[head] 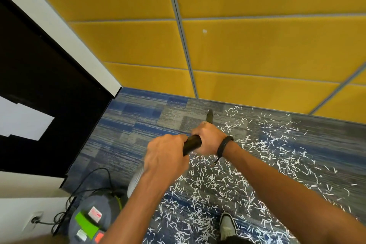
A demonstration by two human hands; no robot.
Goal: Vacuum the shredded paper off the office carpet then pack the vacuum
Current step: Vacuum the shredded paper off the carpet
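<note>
White shredded paper (227, 180) speckles a carpet (138, 125) of blue and grey striped patches. At twelve o'clock, wall panels (257, 49) are mustard yellow. The black wand (193, 143) contrasts; the grey vacuum (93, 220) carries green and orange labels.

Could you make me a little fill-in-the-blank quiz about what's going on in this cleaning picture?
1. Both hands, left and right, grip the black vacuum ____.
2. White shredded paper lies scattered on the ____.
3. The wall panels behind are coloured ____.
4. The right wrist wears a black ____.

Missing words: wand; carpet; yellow; bracelet
</note>
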